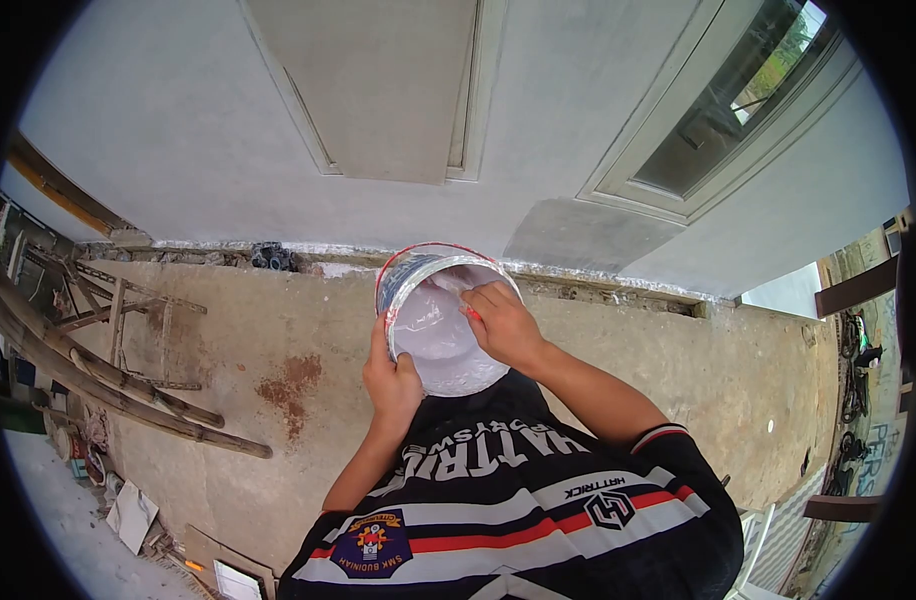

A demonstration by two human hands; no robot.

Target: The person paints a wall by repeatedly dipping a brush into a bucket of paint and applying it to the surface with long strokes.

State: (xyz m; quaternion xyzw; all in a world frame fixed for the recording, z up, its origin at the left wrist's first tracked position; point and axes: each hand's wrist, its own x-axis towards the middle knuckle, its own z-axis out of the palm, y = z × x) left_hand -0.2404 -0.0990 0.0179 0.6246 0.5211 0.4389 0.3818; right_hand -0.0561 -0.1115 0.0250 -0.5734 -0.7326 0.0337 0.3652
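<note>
A paint bucket (404, 271) with a red rim or handle line is tilted toward me in front of my body. Pale, whitish paint (433, 335) coats its inside and its rim. My left hand (393, 380) grips the near left rim, thumb inside and fingers round the outer wall. Over the right side of the opening, my right hand (500, 322) is closed round a small red-handled tool (472, 313). The tool's far end reaches into the bucket, and its kind is mostly hidden by my fingers.
A pale wall (178, 120) with a boarded opening (378, 90) and a window (718, 110) stands ahead. Bamboo poles (138, 390) and a wooden frame (118, 310) lie at left. Reddish-brown crumbs (291, 390) mark the concrete floor (638, 350).
</note>
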